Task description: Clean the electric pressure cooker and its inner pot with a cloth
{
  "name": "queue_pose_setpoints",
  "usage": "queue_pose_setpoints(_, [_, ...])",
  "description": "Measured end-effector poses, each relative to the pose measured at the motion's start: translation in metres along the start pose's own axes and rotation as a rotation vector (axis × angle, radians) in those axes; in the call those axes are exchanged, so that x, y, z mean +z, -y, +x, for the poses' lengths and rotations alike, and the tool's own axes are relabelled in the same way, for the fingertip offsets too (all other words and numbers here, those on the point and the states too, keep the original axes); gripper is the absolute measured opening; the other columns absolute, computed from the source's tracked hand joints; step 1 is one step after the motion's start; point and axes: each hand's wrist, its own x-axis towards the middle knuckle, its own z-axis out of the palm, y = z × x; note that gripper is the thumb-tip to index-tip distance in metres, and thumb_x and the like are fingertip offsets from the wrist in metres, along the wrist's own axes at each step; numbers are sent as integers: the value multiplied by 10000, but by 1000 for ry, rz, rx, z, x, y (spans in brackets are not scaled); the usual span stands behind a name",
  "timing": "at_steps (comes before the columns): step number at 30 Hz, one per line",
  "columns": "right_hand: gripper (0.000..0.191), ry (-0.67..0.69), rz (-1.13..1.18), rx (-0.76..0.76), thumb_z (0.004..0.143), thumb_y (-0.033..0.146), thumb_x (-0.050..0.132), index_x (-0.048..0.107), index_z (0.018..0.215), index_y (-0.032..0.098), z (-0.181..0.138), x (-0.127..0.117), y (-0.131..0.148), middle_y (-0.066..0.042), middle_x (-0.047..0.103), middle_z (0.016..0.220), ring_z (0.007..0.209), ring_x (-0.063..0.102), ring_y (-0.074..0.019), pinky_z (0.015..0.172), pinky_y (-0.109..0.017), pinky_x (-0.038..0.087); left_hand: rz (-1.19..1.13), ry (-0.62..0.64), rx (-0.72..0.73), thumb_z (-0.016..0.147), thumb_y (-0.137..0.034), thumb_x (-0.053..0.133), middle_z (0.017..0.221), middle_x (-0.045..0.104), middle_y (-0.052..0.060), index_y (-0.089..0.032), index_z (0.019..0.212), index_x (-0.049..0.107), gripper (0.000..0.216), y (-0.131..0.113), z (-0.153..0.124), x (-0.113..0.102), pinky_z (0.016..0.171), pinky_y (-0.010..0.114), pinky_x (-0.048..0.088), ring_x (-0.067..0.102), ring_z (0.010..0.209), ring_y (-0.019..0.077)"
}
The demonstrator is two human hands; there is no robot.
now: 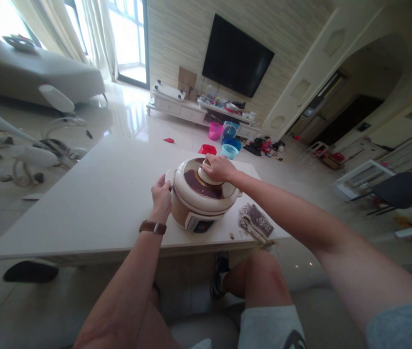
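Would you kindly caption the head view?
Round cream-brown cooker: right hand on its white lid knob, left hand holding its side.

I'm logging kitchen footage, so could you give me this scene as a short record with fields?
Surface: white table
Main item: white and brown cooker, upright, control panel facing the wearer
Lid: glass lid with a pale rim, on the cooker
Left grip: curled at the cooker's side handle
Right grip: closed over the lid knob
Beside cooker: patterned cloth, to its right
Background: wall-mounted television; pink basket on the floor
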Motion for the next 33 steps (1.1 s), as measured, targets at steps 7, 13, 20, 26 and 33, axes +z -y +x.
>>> queue_pose_setpoints(7, [459, 9, -6, 76, 1073, 515, 426, 617, 1303, 166, 3, 7, 5, -197, 701, 1410, 1236, 672, -376, 1017, -484, 514, 6, -24, -9, 935, -22, 613, 1390, 730, 178, -120, 1402, 673, 481, -2, -1, 2, 1201, 409, 507, 725, 1260, 214])
queue_pose_setpoints(13, [452, -56, -8, 100, 1068, 509, 457, 644, 1252, 141, -3, 9, 7, -214, 726, 1338, 1170, 688, -365, 975, -451, 504, -5, -53, -16, 948, -16, 610, 1422, 702, 218, -83, 1415, 662, 474, -5, -5, 4, 1181, 417, 528, 740, 1229, 229])
queue_pose_setpoints(20, [363, -107, 13, -52, 1048, 468, 523, 665, 1123, 143, -1, 14, -7, -198, 746, 1219, 1080, 673, -325, 901, -395, 456, -19, -59, -12, 959, -26, 614, 1398, 712, 225, -84, 1411, 673, 459, -4, -3, 4, 1173, 431, 536, 734, 1243, 246])
queue_pose_setpoints(26, [329, -94, 29, -321, 1029, 456, 520, 656, 1086, 162, 5, 12, -24, -164, 729, 1143, 955, 635, -280, 797, -361, 393, -27, -56, -15, 959, -26, 614, 1384, 724, 210, -91, 1392, 681, 443, -3, -2, 3, 1181, 418, 528, 725, 1259, 236])
queue_pose_setpoints(33, [332, -92, 4, -449, 1035, 448, 486, 641, 1099, 161, 12, 11, -33, -162, 725, 1144, 914, 633, -275, 723, -353, 339, 7, -51, 6, 956, -29, 614, 1409, 707, 221, -94, 1399, 678, 451, -3, -2, 2, 1182, 436, 527, 728, 1254, 249])
